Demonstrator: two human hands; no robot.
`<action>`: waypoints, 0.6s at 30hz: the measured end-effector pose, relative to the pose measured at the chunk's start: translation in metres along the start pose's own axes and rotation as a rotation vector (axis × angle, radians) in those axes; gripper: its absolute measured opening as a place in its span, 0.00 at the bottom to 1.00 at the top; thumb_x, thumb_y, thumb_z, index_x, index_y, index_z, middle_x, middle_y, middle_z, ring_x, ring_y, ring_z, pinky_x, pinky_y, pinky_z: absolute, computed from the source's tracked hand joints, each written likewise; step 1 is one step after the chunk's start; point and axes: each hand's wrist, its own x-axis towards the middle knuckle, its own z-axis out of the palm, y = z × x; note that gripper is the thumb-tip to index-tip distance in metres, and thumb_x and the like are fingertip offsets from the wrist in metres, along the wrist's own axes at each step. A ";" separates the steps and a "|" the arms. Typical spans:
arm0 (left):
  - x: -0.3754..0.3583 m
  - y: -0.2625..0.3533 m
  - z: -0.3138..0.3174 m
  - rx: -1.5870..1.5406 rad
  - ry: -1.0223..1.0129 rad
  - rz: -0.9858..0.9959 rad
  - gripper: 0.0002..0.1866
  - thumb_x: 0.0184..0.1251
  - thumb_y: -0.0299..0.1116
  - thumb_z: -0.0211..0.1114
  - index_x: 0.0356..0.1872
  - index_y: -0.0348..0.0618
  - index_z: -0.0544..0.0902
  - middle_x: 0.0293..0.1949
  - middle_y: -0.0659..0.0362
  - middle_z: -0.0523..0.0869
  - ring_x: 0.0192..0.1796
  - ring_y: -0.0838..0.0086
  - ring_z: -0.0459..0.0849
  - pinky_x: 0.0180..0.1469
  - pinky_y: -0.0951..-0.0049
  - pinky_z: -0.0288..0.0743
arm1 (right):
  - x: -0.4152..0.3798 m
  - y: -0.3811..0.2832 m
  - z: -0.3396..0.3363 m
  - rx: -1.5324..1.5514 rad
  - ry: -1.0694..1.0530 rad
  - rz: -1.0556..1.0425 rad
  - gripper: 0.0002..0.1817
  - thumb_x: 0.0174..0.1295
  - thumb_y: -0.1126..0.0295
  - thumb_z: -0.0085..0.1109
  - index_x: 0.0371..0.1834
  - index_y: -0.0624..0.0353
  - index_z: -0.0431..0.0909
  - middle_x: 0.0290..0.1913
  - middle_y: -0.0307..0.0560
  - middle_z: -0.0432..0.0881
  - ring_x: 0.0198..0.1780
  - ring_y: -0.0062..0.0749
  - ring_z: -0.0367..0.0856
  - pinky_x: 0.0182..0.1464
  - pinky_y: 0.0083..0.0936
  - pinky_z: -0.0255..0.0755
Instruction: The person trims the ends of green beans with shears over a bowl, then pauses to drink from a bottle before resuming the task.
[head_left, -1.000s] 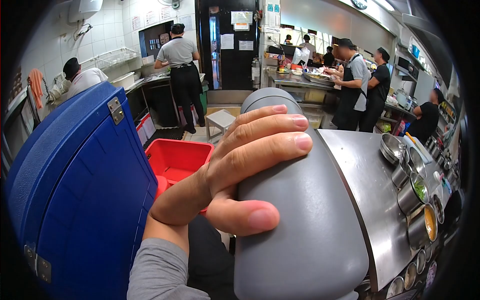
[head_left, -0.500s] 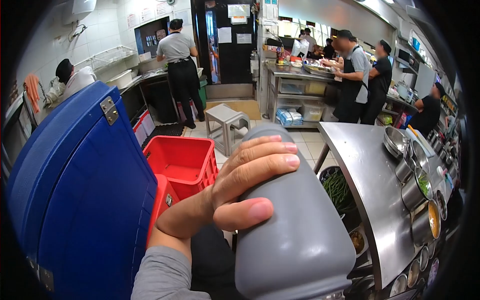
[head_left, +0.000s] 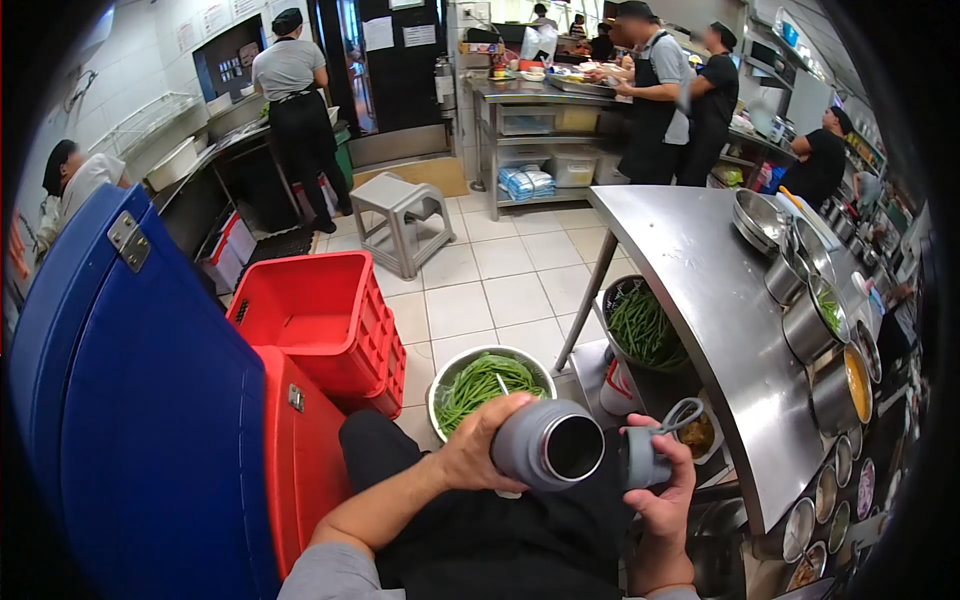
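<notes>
My left hand point(head_left: 478, 445) is wrapped round a grey insulated bottle point(head_left: 522, 440), low over my lap. The bottle is uncapped and its open mouth, with a metal rim, tilts toward me; the inside looks dark. In my right hand point(head_left: 672, 500), just right of the bottle, is its grey lid point(head_left: 641, 458) with a carry loop on top. Lid and bottle are apart. Beyond the bottle, a metal bowl point(head_left: 434, 402) on the floor holds green beans point(head_left: 485, 385), with a thin white handle sticking up among them.
At left stand a blue lid point(head_left: 150, 380) on a red cooler box point(head_left: 318, 440) and a red crate point(head_left: 300, 300). A grey stool point(head_left: 400, 215) is ahead. To the right, a steel table point(head_left: 680, 260) carries pots; a basket of beans point(head_left: 645, 325) sits beneath. Several co-workers stand farther back.
The bottle has come down from close before my face to above my lap, its mouth now showing. My view has tipped downward. The right hand with the lid and the bean bowl now show.
</notes>
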 end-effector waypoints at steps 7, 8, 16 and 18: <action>-0.055 -0.018 0.048 -0.002 -0.205 -0.239 0.55 0.40 0.45 0.85 0.70 0.41 0.62 0.64 0.45 0.74 0.63 0.50 0.77 0.65 0.57 0.72 | 0.036 -0.027 0.009 -0.660 -0.568 0.032 0.33 0.48 0.75 0.74 0.62 0.48 0.79 0.65 0.59 0.72 0.63 0.53 0.73 0.63 0.39 0.69; -0.060 -0.019 0.051 -0.011 -0.222 -0.268 0.55 0.40 0.45 0.85 0.70 0.41 0.62 0.64 0.45 0.74 0.63 0.50 0.77 0.65 0.57 0.71 | 0.037 -0.025 0.007 -0.654 -0.628 0.078 0.32 0.49 0.75 0.74 0.62 0.47 0.79 0.65 0.58 0.72 0.63 0.53 0.73 0.63 0.39 0.69; -0.070 -0.018 0.060 0.088 -0.260 -0.355 0.56 0.39 0.47 0.84 0.70 0.41 0.62 0.63 0.45 0.75 0.63 0.50 0.77 0.66 0.57 0.70 | 0.022 -0.001 0.011 -1.028 -0.436 0.363 0.35 0.50 0.44 0.73 0.57 0.54 0.78 0.41 0.55 0.82 0.40 0.50 0.85 0.41 0.37 0.79; -0.073 -0.019 0.063 0.116 -0.276 -0.372 0.57 0.39 0.48 0.85 0.71 0.42 0.60 0.63 0.43 0.75 0.63 0.49 0.77 0.66 0.56 0.70 | 0.018 0.004 0.007 -1.223 -0.434 0.481 0.43 0.49 0.35 0.69 0.61 0.54 0.74 0.37 0.57 0.82 0.36 0.54 0.85 0.39 0.41 0.80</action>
